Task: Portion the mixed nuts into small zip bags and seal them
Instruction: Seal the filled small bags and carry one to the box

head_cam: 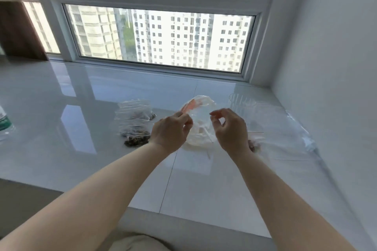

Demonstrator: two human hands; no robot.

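At centre frame, a person's left hand pinches the red-striped mouth of a clear zip bag while the right hand, fingers curled, hovers at its other edge, contact unclear. Opening the mouth wide likely calls for pinching both lips apart. Filled nut bags lie left on the glossy white window ledge, a clear plastic cup right, high-rises beyond the glass.

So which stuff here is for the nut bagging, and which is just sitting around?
For the job:
- clear zip bag, held up by the left hand and right hand
- filled nut bags
- clear plastic cup
- big plastic bag

Just lying about:
- water bottle, far left on the white ledge
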